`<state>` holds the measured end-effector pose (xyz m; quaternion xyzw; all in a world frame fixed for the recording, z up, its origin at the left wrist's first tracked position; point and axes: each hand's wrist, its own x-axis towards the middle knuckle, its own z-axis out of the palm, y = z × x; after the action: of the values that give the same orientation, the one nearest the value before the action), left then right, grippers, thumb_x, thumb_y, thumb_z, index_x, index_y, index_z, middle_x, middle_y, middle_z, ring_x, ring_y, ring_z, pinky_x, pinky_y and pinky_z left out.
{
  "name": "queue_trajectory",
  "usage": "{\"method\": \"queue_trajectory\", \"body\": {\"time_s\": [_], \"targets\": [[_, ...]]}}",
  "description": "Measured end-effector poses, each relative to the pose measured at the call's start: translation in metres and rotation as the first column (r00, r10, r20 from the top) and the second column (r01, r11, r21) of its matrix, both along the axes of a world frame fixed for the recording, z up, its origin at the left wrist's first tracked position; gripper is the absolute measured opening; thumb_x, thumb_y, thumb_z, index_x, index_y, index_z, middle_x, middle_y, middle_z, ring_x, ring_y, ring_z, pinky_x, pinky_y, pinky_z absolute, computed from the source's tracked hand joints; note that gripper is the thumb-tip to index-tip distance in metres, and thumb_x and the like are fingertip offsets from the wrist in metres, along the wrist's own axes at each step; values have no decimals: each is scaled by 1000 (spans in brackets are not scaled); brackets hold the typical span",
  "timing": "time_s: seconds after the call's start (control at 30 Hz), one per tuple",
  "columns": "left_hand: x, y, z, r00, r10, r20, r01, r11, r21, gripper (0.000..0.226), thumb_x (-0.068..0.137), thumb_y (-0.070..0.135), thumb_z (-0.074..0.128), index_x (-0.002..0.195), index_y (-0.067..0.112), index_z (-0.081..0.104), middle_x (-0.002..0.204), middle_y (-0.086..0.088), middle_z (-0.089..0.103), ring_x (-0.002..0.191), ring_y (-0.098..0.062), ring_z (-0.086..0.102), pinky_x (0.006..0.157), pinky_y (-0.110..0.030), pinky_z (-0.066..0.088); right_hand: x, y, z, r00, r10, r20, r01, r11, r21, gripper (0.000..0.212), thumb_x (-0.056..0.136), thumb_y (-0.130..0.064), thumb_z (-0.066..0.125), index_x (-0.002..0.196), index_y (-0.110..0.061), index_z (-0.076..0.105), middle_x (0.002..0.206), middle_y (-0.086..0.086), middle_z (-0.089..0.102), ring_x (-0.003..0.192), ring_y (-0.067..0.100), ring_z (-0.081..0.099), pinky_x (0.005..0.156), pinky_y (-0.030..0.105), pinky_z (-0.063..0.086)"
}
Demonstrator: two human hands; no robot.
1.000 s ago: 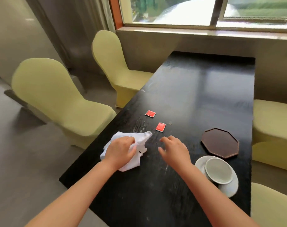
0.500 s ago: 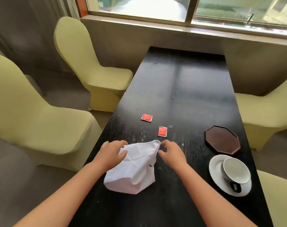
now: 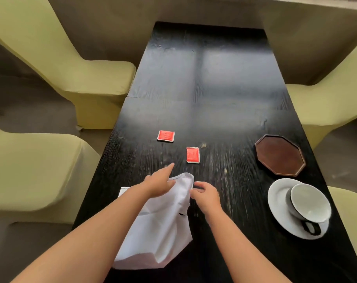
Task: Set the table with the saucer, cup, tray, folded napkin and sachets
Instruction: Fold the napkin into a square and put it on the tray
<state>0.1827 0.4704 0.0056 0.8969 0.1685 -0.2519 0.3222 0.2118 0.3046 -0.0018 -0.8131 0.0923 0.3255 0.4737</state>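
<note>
A white napkin [image 3: 163,225] lies spread and rumpled on the black table [image 3: 214,88] near its front edge. My left hand [image 3: 159,183] rests on the napkin's far part with fingers stretched flat. My right hand [image 3: 206,196] pinches the napkin's far right edge. Two red sachets lie beyond the hands: one sachet [image 3: 166,136] further left, the other sachet [image 3: 192,154] closer. A brown octagonal tray [image 3: 280,155] sits at the right. In front of it a white cup [image 3: 309,203] with a dark handle stands on a white saucer [image 3: 279,203].
Yellow-green covered chairs stand on both sides: two chairs on the left [image 3: 75,78] [image 3: 30,170] and one chair on the right [image 3: 326,94]. A wall under a window sill closes the table's far end.
The view tilted down. The napkin has been opened out and pulled toward the front edge. My left hand went from gripping the cloth to lying flat on it; my right hand now pinches its edge.
</note>
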Motion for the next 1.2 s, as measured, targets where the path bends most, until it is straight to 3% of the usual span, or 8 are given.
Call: {"method": "queue_trajectory", "body": {"time_s": [0.13, 0.23, 0.37, 0.53, 0.77, 0.93, 1.07, 1.2], "targets": [[5, -7, -2, 999, 0, 38, 3, 997, -78, 50, 91, 33, 48, 140, 25, 37, 129, -3, 57, 121, -23, 51, 107, -51, 33, -4, 4, -5, 998, -50, 40, 50, 999, 9, 19, 77, -7, 57, 88, -14, 71, 77, 2, 70, 74, 17, 63, 69, 31, 52], [0, -8, 12, 986, -11, 167, 15, 1000, -20, 27, 84, 31, 59, 106, 16, 64, 101, -5, 64, 97, -22, 57, 90, -43, 46, -5, 8, 7, 991, -48, 123, 40, 997, 61, 18, 80, -9, 59, 69, -19, 69, 71, 2, 68, 68, 17, 60, 63, 28, 47], [-11, 3, 46, 955, 76, 285, -58, 996, -72, 18, 80, 19, 65, 75, 2, 68, 81, -16, 68, 72, -17, 57, 70, -36, 48, 0, 7, 43, 977, 5, 211, -39, 987, 157, 15, 80, -7, 60, 74, -15, 71, 74, 5, 69, 71, 16, 60, 68, 33, 48], [-36, 26, 107, 952, 55, 302, -16, 991, -131, 8, 81, 21, 68, 81, 17, 75, 76, 2, 73, 67, -4, 64, 66, -24, 53, 10, 0, 100, 919, 165, 358, -225, 965, 134, 14, 82, -6, 59, 81, -13, 72, 80, 5, 71, 73, 13, 59, 68, 26, 46], [-68, 41, 213, 884, -9, 467, 17, 1000, -15, 8, 82, 19, 69, 87, 16, 76, 79, 6, 73, 70, 2, 63, 65, -11, 49, 10, -21, 184, 635, 469, 614, -511, 851, -121, 12, 94, -16, 49, 86, -8, 54, 73, 7, 60, 70, 28, 57, 64, 33, 41], [-100, 33, 267, 786, -145, 601, 75, 987, 140, 10, 83, 17, 68, 88, 13, 75, 80, 1, 73, 74, -11, 65, 70, -22, 51, 1, -42, 234, 526, 508, 682, -593, 794, -134, 13, 87, -17, 64, 75, -12, 60, 53, -7, 47, 49, 2, 39, 52, 19, 32], [-125, 31, 282, 695, -250, 674, 102, 962, 252, 5, 82, 13, 69, 84, 10, 73, 75, -2, 70, 69, -16, 64, 67, -27, 50, -7, -64, 277, 403, 664, 629, -747, 636, -192, 19, 84, -13, 67, 67, -16, 59, 56, -4, 49, 51, 0, 40, 53, 17, 36], [-150, 30, 264, 741, -306, 598, 173, 947, 270, 12, 84, 15, 66, 73, 10, 68, 67, 1, 64, 63, -12, 59, 61, -23, 49, -10, -80, 324, 227, 703, 674, -779, 547, -307, 22, 82, -14, 69, 66, -25, 60, 59, -6, 53, 55, 2, 43, 55, 13, 36]]}}
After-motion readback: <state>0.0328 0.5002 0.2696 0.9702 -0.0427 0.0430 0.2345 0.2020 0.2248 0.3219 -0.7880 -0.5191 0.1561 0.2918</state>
